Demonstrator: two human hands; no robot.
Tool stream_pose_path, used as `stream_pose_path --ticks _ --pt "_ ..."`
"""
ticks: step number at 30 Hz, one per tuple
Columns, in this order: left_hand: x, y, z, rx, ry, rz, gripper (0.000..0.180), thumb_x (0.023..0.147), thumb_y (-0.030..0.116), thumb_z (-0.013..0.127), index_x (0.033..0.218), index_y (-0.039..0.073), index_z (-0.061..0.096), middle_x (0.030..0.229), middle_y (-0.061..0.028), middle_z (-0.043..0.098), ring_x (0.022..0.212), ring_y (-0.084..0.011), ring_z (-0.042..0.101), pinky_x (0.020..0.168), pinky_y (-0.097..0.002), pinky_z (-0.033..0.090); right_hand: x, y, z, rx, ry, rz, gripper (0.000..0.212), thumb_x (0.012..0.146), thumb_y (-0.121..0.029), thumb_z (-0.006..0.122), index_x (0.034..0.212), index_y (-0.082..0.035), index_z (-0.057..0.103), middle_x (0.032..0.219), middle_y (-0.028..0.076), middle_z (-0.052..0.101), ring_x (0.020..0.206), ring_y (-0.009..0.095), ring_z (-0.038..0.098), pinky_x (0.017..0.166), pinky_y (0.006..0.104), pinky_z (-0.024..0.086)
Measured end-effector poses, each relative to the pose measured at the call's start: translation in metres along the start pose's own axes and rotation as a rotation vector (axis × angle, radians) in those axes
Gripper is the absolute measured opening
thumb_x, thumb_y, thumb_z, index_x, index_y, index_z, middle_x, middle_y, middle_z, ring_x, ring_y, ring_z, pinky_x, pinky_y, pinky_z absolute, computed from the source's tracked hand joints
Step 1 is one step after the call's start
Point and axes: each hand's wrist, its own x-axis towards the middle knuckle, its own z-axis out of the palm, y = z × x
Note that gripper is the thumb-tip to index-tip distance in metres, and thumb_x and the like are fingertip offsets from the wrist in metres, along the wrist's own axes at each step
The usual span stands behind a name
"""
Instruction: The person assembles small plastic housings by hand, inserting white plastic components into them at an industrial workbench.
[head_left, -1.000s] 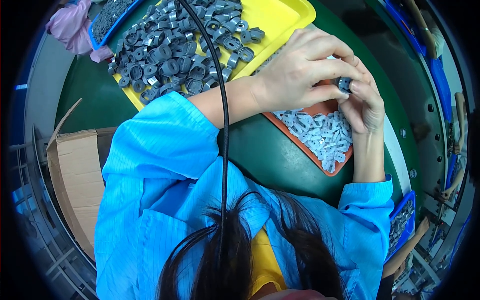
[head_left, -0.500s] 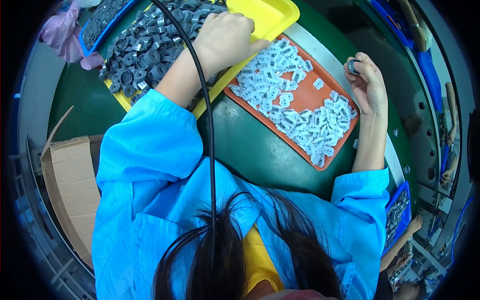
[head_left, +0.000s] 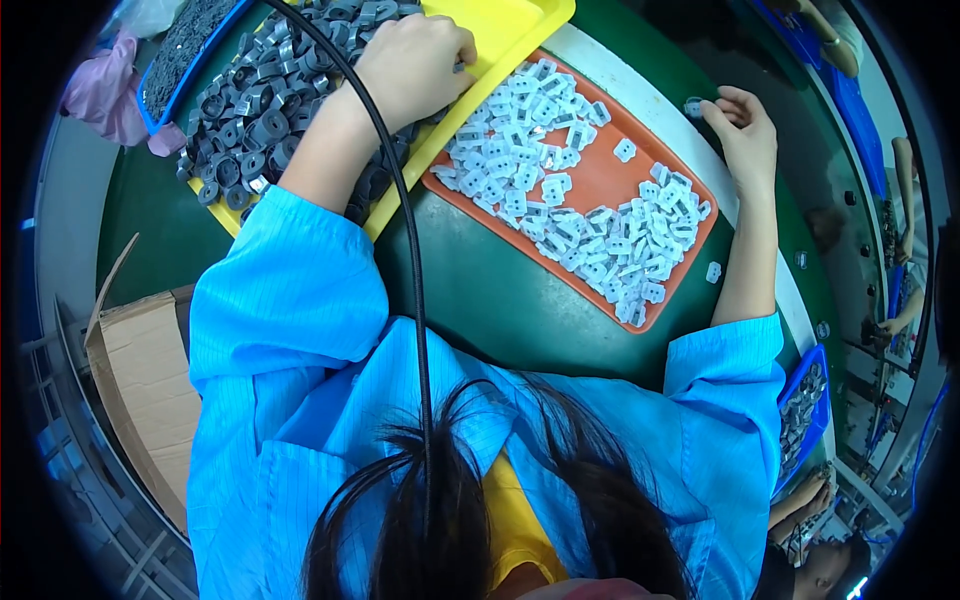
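Over the green table, left hand curls above grey parts, hold unclear; right hand, loosely open, has a small part just left.

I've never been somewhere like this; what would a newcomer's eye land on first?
Probably the bright yellow tray at the upper left, heaped with dark grey parts, with the left hand over it. Next comes the orange tray right of it, strewn with small whitish pieces. The vivid blue jacket fills the lower middle.

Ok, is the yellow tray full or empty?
Partly full: grey parts lie heaped in the yellow tray; bare yellow shows beside the left hand.
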Motion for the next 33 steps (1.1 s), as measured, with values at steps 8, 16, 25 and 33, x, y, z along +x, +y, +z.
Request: stream_pose_path --ticks 8,16,25,33 --pt "-0.006 -0.015 0.003 0.055 0.250 0.001 0.027 0.078 0.022 0.069 0.096 0.000 0.066 0.097 -0.0148 0.060 0.095 -0.0311 0.060 0.086 -0.0370 0.048 -0.075 -0.082 0.021 -0.340 -0.244 -0.329 0.015 0.079 -0.018 0.067 0.082 -0.003 0.068 0.086 0.011 0.064 0.082 0.025 0.061 0.070 0.0366 0.050" --pt "0.003 -0.011 0.006 0.003 0.047 0.035 0.033 0.074 0.022 0.067 0.097 -0.002 0.068 0.107 -0.0177 0.062 0.101 -0.0297 0.060 0.086 -0.0391 0.050 -0.090 -0.086 0.025 -0.370 -0.272 -0.493 0.017 0.079 -0.017 0.068 0.085 -0.001 0.067 0.087 0.012 0.064 0.082 0.028 0.060 0.075 0.0380 0.050" --pt "0.003 -0.014 -0.001 -0.014 -0.007 0.011 0.027 0.071 0.016 0.067 0.094 0.003 0.069 0.091 -0.0181 0.067 0.091 -0.0323 0.064 0.081 -0.0395 0.051 -0.089 -0.098 0.023 -0.205 -0.414 -0.373 0.014 0.078 -0.012 0.068 0.086 0.000 0.067 0.080 0.012 0.066 0.077 0.027 0.062 0.072 0.0352 0.051" --pt "0.008 0.019 0.006 -0.703 0.286 0.139 0.031 0.078 0.020 0.068 0.106 0.005 0.064 0.099 -0.0123 0.063 0.088 -0.0228 0.064 0.075 -0.0323 0.051 -0.070 -0.120 0.034 0.652 -0.438 -0.182 0.017 0.083 -0.012 0.070 0.090 0.002 0.067 0.080 0.005 0.068 0.068 0.009 0.062 0.063 0.0220 0.050"
